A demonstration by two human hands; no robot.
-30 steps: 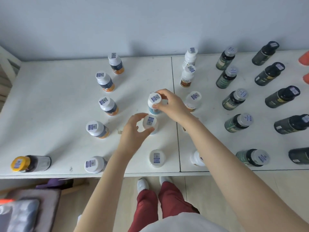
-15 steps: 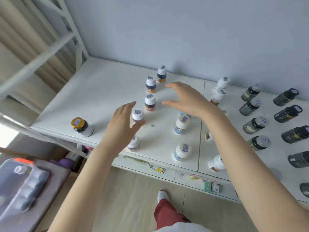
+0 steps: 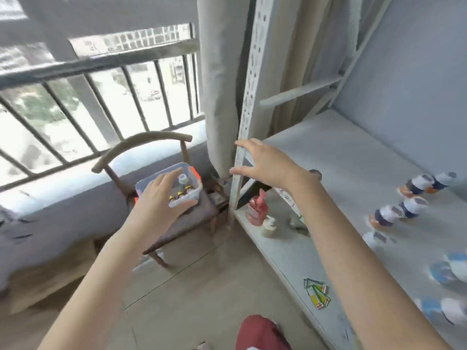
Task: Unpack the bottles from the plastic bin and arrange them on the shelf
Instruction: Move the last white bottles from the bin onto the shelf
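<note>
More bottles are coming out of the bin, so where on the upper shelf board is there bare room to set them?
The shelf board is bare from the perforated upright post across to the blue wall, left of the bottle rows. It is crowded at the right, where blurred bottles run to the front edge.

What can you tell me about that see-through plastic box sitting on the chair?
The plastic bin is a clear, open-topped rectangular tub with rounded corners and orange latches at its ends. It sits on the seat of the wooden chair by the window. A few small bottles stand inside. The left hand reaches over it; contact is unclear.
</note>
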